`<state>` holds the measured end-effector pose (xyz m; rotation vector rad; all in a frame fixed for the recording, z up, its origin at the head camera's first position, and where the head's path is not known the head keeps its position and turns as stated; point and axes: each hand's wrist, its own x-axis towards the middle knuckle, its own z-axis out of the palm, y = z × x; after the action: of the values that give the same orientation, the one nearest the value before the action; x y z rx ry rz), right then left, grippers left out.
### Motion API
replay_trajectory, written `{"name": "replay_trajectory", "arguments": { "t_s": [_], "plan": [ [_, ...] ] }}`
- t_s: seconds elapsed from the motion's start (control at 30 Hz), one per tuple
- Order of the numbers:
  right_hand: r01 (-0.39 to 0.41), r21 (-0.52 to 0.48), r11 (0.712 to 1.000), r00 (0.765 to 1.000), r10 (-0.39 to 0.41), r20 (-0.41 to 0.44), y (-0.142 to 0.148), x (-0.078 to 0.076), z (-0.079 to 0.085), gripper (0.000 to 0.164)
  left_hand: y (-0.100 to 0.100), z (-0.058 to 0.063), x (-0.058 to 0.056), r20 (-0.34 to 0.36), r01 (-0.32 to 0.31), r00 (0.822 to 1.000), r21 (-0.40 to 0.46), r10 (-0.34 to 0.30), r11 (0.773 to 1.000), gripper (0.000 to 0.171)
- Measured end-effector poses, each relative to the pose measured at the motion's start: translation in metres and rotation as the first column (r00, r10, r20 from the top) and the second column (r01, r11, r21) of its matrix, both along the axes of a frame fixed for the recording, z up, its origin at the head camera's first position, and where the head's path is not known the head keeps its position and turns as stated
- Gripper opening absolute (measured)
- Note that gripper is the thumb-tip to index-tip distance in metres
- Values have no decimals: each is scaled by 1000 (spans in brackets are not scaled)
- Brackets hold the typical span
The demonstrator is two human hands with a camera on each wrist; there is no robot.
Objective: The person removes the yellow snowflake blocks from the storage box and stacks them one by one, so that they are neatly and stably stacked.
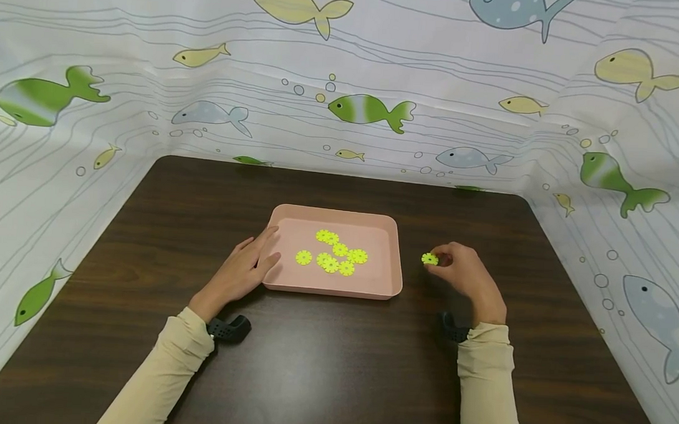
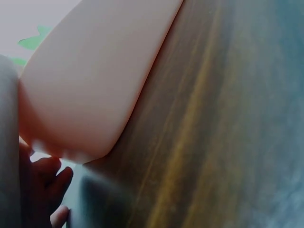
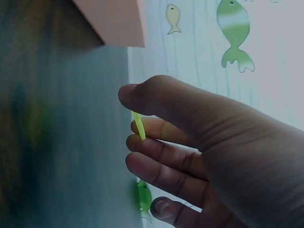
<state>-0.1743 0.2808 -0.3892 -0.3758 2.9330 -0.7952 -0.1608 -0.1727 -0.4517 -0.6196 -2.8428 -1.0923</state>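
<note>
1. Right of centre, the right hand (image 1: 466, 272) pinched a scalloped yellow disc (image 1: 429, 259) between thumb and fingers.
2. Left of centre, the left hand (image 1: 240, 272) rested straightened fingers on the pink tray (image 1: 372, 229).
3. Mid-frame, loose yellow discs (image 1: 358, 256) lay inside it.

Soft, fairly even light fills the head view, leaving the white fish-print cloth (image 1: 434, 59) bright, a pale diffuse sheen on the dark brown wood-grain tabletop (image 1: 323, 355) before the pink rectangular tray (image 1: 333, 291), and fine detail washed out on the neon-yellow flower-shaped discs (image 1: 303, 257). The left wrist view is hazy, its wood grain smeared and blue-tinted toward the right edge, with the left hand (image 2: 42, 192) sunk in deep shadow. Dimmer and bluish, the right wrist view shows the right hand (image 3: 237, 152) shaded against brighter cloth, the tabletop blurred.
</note>
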Motion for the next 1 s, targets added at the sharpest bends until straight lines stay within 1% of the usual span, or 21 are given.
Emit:
{"name": "replay_trajectory", "arguments": {
  "t_s": [0.17, 0.3, 0.5, 0.57, 0.67, 0.83, 1.0],
  "plan": [
    [3, 15, 1000, 999, -4, 38, 3, -2, -7, 28, -1, -2, 0, 3, -17, 1000, -10, 17, 1000, 64],
    [12, 35, 999, 999, -13, 47, 6, -3, -12, 30, -1, -3, -1, 5, -25, 1000, -9, 25, 1000, 64],
    [17, 14, 1000, 998, -18, 58, 8, -6, -19, 31, -1, -1, 0, 16, -35, 999, -11, 35, 999, 64],
    [20, 8, 1000, 998, -20, 58, 8, -7, -20, 31, -1, -1, 0, 21, -38, 999, -14, 38, 999, 64],
    [21, 10, 1000, 999, -22, 35, 8, -8, -23, 31, -2, -2, 0, 25, -42, 999, -16, 42, 999, 64],
    [17, 9, 1000, 1000, -17, 14, 7, -6, -27, 32, -2, -3, 1, 14, -40, 999, -12, 40, 999, 64],
    [18, 11, 1000, 1000, -18, 1, 5, -4, -29, 38, -3, -4, 2, 7, -41, 999, -12, 41, 999, 62]
  ]
}}
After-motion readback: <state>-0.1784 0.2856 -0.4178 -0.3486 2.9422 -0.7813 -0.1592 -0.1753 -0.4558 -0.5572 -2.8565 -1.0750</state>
